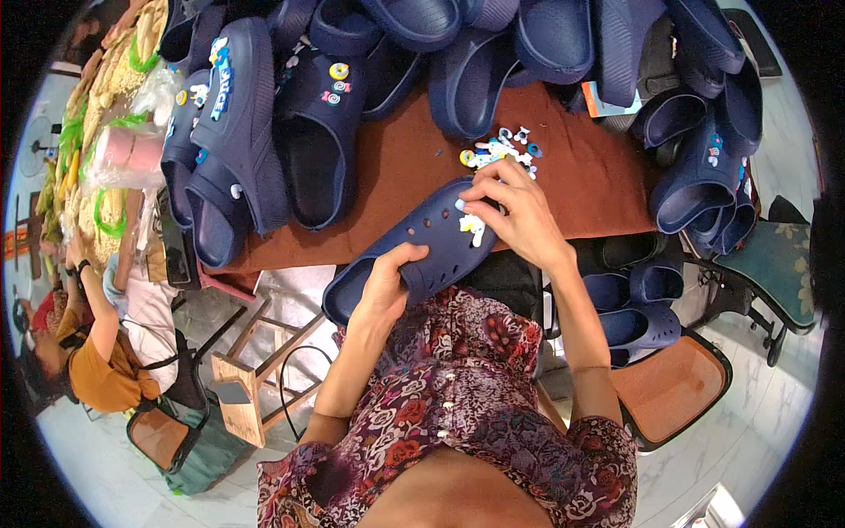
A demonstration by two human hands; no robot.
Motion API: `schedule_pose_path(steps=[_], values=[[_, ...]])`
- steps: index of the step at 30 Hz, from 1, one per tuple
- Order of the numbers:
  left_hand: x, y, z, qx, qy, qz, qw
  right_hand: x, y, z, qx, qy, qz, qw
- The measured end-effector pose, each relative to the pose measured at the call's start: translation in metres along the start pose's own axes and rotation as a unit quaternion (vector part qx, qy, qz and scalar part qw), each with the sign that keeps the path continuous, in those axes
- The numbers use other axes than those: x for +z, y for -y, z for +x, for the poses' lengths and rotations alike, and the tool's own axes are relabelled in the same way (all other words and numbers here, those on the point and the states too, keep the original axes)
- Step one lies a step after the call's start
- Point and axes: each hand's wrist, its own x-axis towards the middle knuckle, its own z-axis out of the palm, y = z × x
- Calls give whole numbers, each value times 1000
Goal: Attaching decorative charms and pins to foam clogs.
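Observation:
My left hand [384, 286] grips a navy foam clog [442, 245] by its side, thumb on top, tilted over the near table edge with its toe to the upper right. Above that toe, my right hand [524, 216] is closed in a pinch on a small pale shoe charm [459, 204] at one of the holes. Whether the charm's stem is in the hole, I cannot tell. Beside it, a white and yellow charm [473, 228] sits on the clog's upper. Just past my right fingers lies a small pile of loose charms [480, 158] on the brown cloth [396, 167].
Navy clogs crowd the table's far side; a decorated clog [231, 123] leans at left. More clogs [634, 326] rest lower right near an orange-seated chair [673, 387]. A wooden stool [238, 407] stands lower left. At far left, a person in a mustard top [110, 374] works at another table.

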Motion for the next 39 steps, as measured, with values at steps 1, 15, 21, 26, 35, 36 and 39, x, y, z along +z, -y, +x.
schedule_pose_path(steps=[1, 15, 21, 26, 35, 36, 39], values=[[-1, 0, 1, -2, 4, 2, 1000, 3, -1, -3, 2, -3, -3, 1000], [3, 3, -3, 5, -22, -20, 1000, -24, -84, -19, 154, -180, -63, 969], [1, 3, -2, 1, -11, -39, 999, -28, -97, -13, 115, -96, -165, 975], [2, 1, -1, -2, -9, -58, 998, -29, -102, -10, 146, -99, -131, 976], [1, 3, 1, -1, 4, -48, 999, -29, -77, -15, 205, -163, -26, 965], [0, 3, 1, -1, 9, -44, 999, -29, -63, -15, 203, -160, -24, 966], [1, 3, 1, -4, 18, -41, 999, -27, -20, -11, 131, -97, 111, 980]])
